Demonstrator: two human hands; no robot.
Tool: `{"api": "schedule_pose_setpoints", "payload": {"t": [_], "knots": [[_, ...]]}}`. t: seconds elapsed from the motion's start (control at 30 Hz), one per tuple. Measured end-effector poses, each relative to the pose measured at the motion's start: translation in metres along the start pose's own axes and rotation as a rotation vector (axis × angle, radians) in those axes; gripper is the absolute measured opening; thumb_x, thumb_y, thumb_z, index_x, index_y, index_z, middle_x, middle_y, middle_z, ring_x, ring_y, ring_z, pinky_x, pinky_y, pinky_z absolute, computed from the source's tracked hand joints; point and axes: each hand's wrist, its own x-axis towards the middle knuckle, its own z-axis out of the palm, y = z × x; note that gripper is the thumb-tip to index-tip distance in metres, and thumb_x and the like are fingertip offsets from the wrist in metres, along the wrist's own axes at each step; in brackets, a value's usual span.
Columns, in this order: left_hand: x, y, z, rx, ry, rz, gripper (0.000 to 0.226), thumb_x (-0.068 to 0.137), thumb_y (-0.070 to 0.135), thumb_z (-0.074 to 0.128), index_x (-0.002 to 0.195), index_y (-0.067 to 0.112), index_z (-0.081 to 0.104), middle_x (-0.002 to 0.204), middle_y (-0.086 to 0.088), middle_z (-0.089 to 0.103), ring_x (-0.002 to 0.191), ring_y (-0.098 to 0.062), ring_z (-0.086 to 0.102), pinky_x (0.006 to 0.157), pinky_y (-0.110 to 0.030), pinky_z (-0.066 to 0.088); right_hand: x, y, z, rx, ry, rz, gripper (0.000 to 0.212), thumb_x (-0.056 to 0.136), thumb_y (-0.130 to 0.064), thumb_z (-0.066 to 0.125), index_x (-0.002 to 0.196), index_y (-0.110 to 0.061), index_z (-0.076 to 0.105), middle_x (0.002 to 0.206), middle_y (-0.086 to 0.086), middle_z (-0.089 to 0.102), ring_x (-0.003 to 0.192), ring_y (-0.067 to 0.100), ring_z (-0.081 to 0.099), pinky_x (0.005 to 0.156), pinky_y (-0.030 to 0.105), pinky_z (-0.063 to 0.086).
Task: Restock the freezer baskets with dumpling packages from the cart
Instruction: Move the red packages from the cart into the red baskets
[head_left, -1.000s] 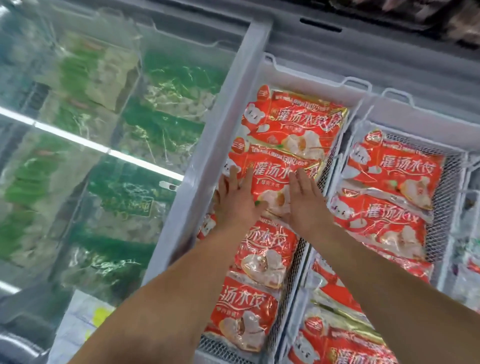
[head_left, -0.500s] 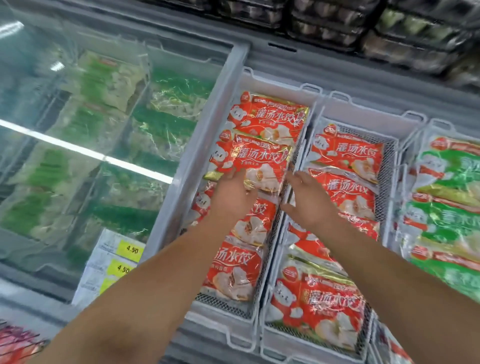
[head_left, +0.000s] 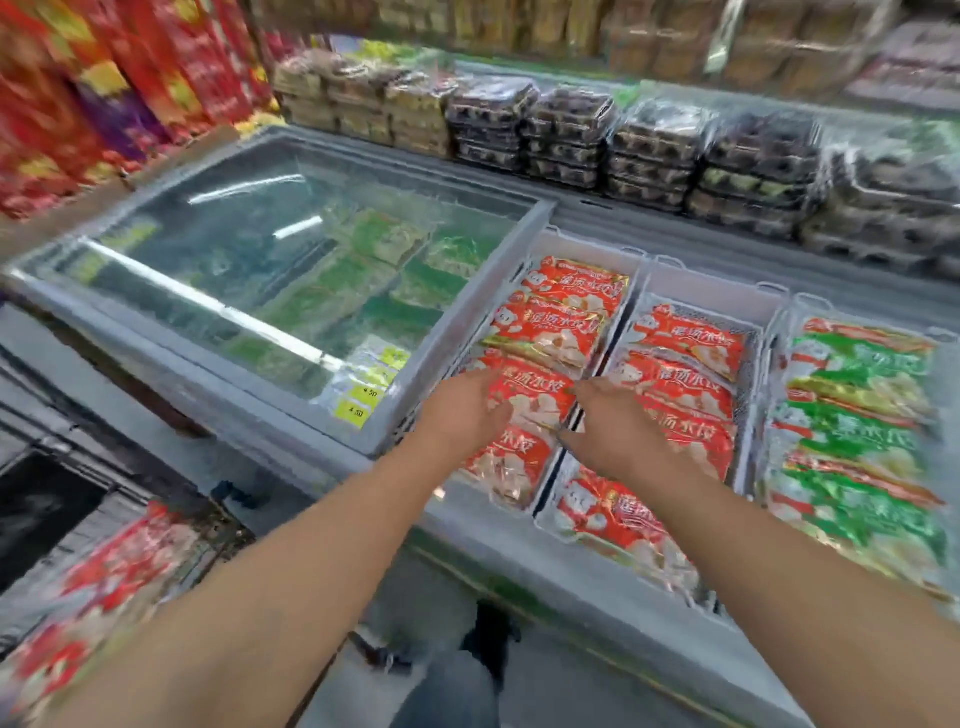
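Red dumpling packages lie in a row in a white freezer basket. A second basket to its right holds more red packages. My left hand hovers over the near part of the first basket, fingers relaxed and holding nothing. My right hand hangs over the gap between the two baskets, fingers loose and empty. At the lower left, blurred red dumpling packages lie in the cart.
A third basket at the right holds green packages. The freezer's glass lid covers the left half, with yellow price tags at its corner. Dark stacked trays line the shelf behind. Red bags fill the upper left.
Both hands have lifted off the red packages and drawn back toward me. The view has pulled back and up, bringing the cart and the back shelf into sight.
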Motion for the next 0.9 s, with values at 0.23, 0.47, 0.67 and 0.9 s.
{"api": "schedule_pose_setpoints", "payload": {"t": [0.23,0.47,0.67,0.9], "knots": [[-0.135,-0.034,-0.059,-0.001,0.1,-0.111,0.048,0.092,0.04,0.062,0.138,0.026,0.055,0.131,-0.004,0.062,0.12,-0.028,0.058,0.096,-0.036,0.049,-0.085,-0.085,0.007,-0.013,0.002,-0.142,0.061,0.09,-0.037,0.06,0.143,-0.012,0.042,0.142,0.014,0.046,0.129,0.032,0.044,0.105,0.038,0.04],[-0.265,-0.113,-0.098,-0.025,0.164,-0.321,0.06,0.093,0.042,0.058,0.148,0.021,0.044,0.147,-0.001,0.051,0.132,-0.023,0.049,0.108,-0.038,0.043,-0.145,-0.185,0.047,-0.087,-0.05,-0.326,0.058,0.089,-0.041,0.06,0.138,-0.013,0.047,0.133,0.008,0.051,0.124,0.027,0.046,0.098,0.035,0.043],[-0.376,-0.194,-0.118,-0.037,0.231,-0.431,0.058,0.095,0.038,0.058,0.148,0.02,0.043,0.147,-0.001,0.051,0.13,-0.022,0.052,0.106,-0.037,0.044,-0.193,-0.292,0.103,-0.064,-0.136,-0.45,0.056,0.092,-0.038,0.058,0.14,-0.012,0.046,0.139,0.008,0.047,0.128,0.03,0.045,0.103,0.04,0.044],[-0.5,-0.319,-0.155,-0.019,0.213,-0.522,0.054,0.096,0.041,0.057,0.146,0.025,0.045,0.143,-0.005,0.055,0.126,-0.027,0.054,0.098,-0.033,0.044,-0.253,-0.425,0.18,-0.036,-0.167,-0.47,0.059,0.091,-0.04,0.06,0.141,-0.011,0.046,0.141,0.01,0.047,0.128,0.029,0.047,0.105,0.036,0.042]]}}
